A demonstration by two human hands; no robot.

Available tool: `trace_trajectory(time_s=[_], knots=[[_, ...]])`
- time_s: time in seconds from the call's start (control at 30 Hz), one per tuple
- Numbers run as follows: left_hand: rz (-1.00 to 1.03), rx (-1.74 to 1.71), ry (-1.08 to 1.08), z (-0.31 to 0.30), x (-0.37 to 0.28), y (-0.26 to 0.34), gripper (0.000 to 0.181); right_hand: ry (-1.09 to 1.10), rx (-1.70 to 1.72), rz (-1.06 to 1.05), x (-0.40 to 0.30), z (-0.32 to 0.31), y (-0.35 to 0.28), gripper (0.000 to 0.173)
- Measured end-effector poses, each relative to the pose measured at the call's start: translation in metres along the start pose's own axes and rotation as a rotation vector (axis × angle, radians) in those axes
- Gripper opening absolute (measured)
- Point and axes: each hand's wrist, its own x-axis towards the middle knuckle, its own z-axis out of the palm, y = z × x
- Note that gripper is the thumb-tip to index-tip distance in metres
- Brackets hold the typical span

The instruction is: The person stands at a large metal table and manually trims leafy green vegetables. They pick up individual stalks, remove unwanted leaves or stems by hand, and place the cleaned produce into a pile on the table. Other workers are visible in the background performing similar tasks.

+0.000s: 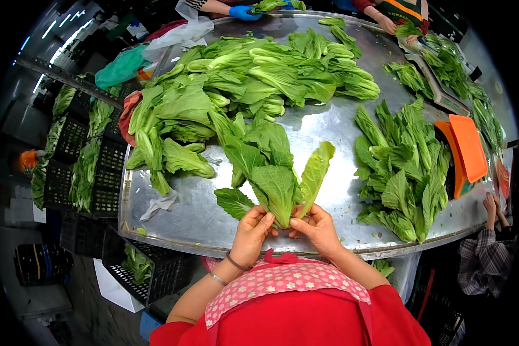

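A head of leafy mustard greens (277,186) is held upright-leaning over the near edge of the metal table, its stem end towards me. My left hand (253,229) grips its base from the left, thumb on the stalk. At the other side, my right hand (315,227) pinches a yellowish outer leaf (315,175) that splays away from the head. Beside my left fingers a separate-looking dark green leaf (234,202) sticks out; where it joins is hidden. Past the head lies a large heap of the same greens (259,73).
A second pile of greens (404,173) lies to the right, beside an orange scale (467,151). Another scale (441,86) is farther back. Co-workers' hands, one blue-gloved (244,13), work at the far edge. Black crates (108,177) stand left; a crumpled white scrap (160,204) lies on the metal table (190,220).
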Motion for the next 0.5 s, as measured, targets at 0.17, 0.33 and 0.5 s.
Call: trace_trajectory(time_s=[0.17, 0.33, 0.5], knots=[[0.033, -0.003, 0.119, 0.007, 0.002, 0.002, 0.035, 0.061, -0.043, -0.104, 0.000, 0.005, 0.010, 0.026], [0.111, 0.147, 0.108, 0.019, -0.001, 0.006, 0.042, 0.157, -0.591, -0.535, 0.004, 0.007, 0.006, 0.018], [0.163, 0.052, 0.115, 0.017, 0.005, 0.005, 0.041, 0.055, -0.951, -0.861, 0.007, 0.007, -0.004, 0.018]])
